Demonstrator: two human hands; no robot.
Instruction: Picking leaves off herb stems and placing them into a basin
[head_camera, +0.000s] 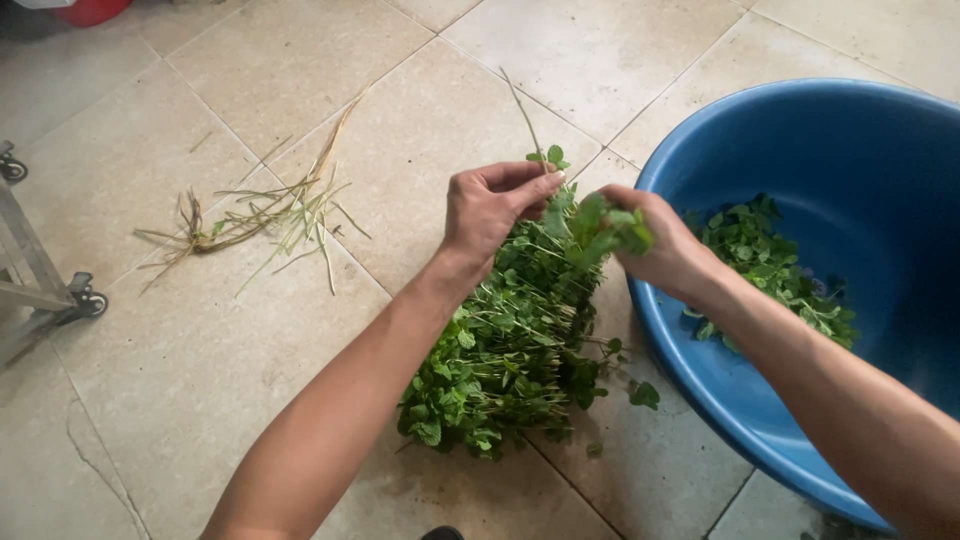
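A thick pile of green leafy herb stems (510, 350) lies on the tiled floor between my arms. My left hand (490, 205) is closed at the pile's far end, pinching a thin bare stem (524, 112) that sticks up and away. My right hand (665, 245) is closed around a small tuft of green leaves (612, 225) just right of the pile's top, beside the rim of a big blue plastic basin (700, 375). Inside the basin lies a loose heap of picked green leaves (775, 270).
A scatter of dry discarded stems and roots (265, 215) lies on the beige floor tiles to the left. A metal frame on small caster wheels (60, 290) stands at the left edge. A red object (90, 10) shows at the top left corner.
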